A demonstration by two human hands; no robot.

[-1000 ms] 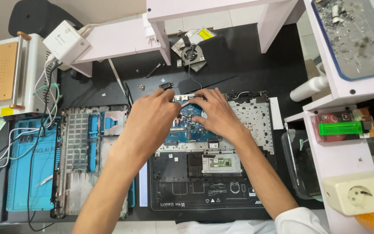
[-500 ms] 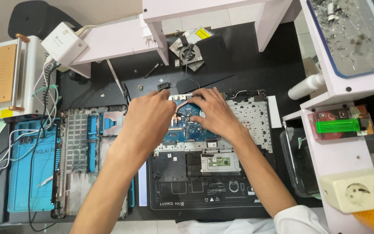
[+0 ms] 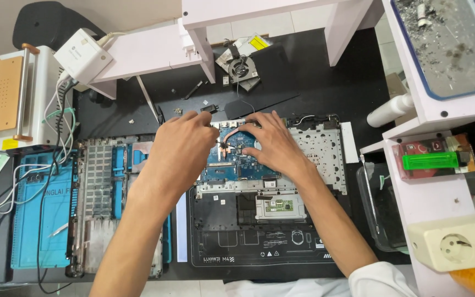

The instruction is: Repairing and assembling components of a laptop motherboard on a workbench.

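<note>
Both hands rest on the blue board (image 3: 237, 162) inside the open laptop (image 3: 270, 192) on the black mat — the left hand (image 3: 180, 151) has its fingers curled shut, on what I cannot tell, and the right hand (image 3: 273, 144) lies flat with fingers spread, pressing the board.

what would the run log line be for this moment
left hand on blue motherboard | right hand flat on motherboard | opened laptop on black mat | loose fan behind

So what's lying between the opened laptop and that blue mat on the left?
In the head view, a removed laptop bottom cover lies inside-up between the blue mat and the opened laptop, partly overlapping the mat.
</note>
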